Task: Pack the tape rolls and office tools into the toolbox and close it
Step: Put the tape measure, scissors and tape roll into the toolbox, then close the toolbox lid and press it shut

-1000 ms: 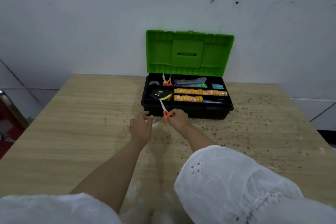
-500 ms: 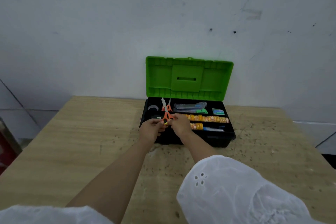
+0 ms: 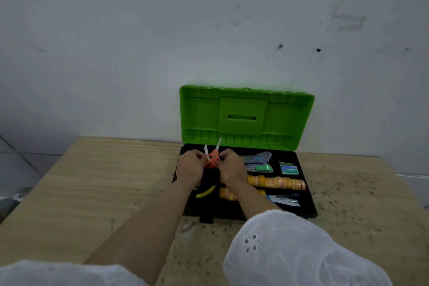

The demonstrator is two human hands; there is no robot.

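The black toolbox (image 3: 308, 204) stands open on the table, its green lid (image 3: 243, 118) upright against the wall. My left hand (image 3: 189, 168) and my right hand (image 3: 232, 168) meet over the box's back left compartment. Both pinch the orange handles of the scissors (image 3: 214, 160), whose white blades point up and away. Two rows of orange-yellow tape rolls (image 3: 276, 182) lie inside. Also in the box are a green tool (image 3: 263, 168), a small staple box (image 3: 289, 169), a blue-white stapler (image 3: 284, 200) and a black-yellow tape measure (image 3: 206, 191), partly hidden by my left wrist.
The wooden table (image 3: 92, 193) carries the box near its back edge, by the white wall. Dark specks cover the tabletop in front of and right of the box. My white sleeves fill the bottom of the view.
Both hands carried the scissors from the table in front of the box up and over its front wall to the back left compartment. The camera tilted upward.
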